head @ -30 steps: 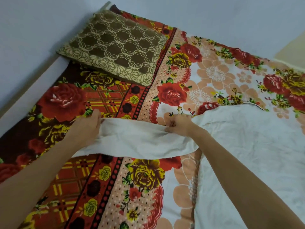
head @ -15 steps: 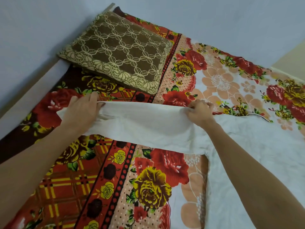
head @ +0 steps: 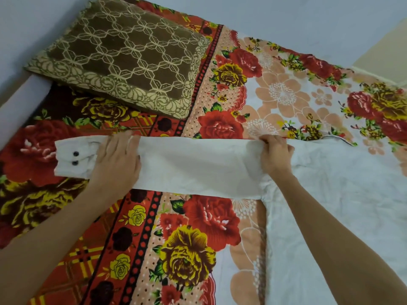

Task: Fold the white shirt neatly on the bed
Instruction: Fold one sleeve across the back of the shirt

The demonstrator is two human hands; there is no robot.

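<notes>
Here, white shirt (head: 330,205), sleeve (head: 198,168) outstretched (dark cuff buttons (head: 75,158)), left hand (head: 116,159) flat on it, right hand (head: 275,157) pinching it

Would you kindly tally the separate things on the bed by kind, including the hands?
white shirt: 1
brown pillow: 1
floral bedsheet: 1
dark cuff buttons: 2
hands, left hand and right hand: 2
Total: 7

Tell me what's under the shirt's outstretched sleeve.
The floral bedsheet shows above and below the sleeve, so the sleeve lies on it. The strip directly beneath is covered.
</notes>
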